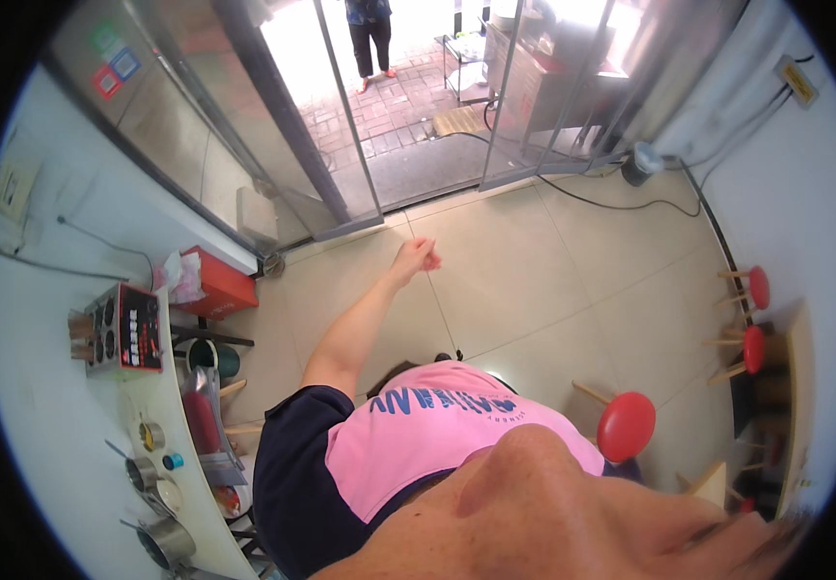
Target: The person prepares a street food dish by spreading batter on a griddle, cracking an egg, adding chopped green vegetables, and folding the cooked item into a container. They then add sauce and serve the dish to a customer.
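Fingers loosely curled and holding nothing, the left hand point(416, 257) stretches out over the tiled floor point(534, 280) toward the sliding glass door point(340, 164) just ahead; the right hand stays unseen.

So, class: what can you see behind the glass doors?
Behind the glass doors: brick paving, a standing person's legs and a metal cart. The picture's edge cuts off the person's upper body.

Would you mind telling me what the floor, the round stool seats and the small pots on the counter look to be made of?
The floor looks like glazed ceramic tile: large beige squares with grout lines and a soft sheen. The stool seats seem glossy red plastic or lacquer on pale wooden legs. The small pots look like bare polished metal, probably steel, grey and reflective.
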`<state>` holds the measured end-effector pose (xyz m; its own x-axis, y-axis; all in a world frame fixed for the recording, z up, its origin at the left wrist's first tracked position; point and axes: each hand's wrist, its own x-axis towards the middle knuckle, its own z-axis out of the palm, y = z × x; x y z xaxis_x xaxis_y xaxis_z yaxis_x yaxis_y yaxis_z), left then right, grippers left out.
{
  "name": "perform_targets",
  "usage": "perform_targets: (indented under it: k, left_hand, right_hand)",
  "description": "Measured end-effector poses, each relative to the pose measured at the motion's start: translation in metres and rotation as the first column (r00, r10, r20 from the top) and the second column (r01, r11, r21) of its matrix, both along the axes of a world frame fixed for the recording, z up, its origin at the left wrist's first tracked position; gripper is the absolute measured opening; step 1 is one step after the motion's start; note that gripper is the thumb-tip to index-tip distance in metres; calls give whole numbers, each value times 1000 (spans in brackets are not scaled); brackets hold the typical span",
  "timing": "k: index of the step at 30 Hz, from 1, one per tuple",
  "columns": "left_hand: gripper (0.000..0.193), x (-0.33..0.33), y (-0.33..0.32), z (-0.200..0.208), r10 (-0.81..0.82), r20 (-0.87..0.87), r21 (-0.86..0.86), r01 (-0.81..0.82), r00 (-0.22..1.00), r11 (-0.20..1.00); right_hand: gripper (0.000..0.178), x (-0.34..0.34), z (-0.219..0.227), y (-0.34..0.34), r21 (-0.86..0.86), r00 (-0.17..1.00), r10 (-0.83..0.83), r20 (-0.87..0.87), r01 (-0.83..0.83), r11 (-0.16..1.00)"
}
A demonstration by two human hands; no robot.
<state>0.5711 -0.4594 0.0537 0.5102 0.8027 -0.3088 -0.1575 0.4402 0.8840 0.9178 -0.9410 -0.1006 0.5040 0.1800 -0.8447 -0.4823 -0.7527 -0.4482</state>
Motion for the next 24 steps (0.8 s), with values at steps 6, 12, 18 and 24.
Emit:
perform_targets:
  k: [6, 12, 18, 24]
  left_hand:
    - [25, -48, 141, -57, 162, -159, -160, -187, 974, 969]
    - [36, 55, 318, 23, -167, 275, -233, 234, 947, 944]
    - [46, 155, 449, 119, -329, 808, -111, 675, 489, 730]
    - [46, 185, 593, 87, -385, 824, 106, 554, 416, 826]
  right_hand:
    - [23, -33, 130, 520, 416, 659, 600, 452, -752, 512]
    - [23, -93, 244, 796, 656, 675, 264, 689, -736, 170]
    - [33, -107, 323, 933, 901, 856, 322, 403, -434, 25]
    - [36, -93, 329, 1066, 928, 818, 451, 357, -367, -67]
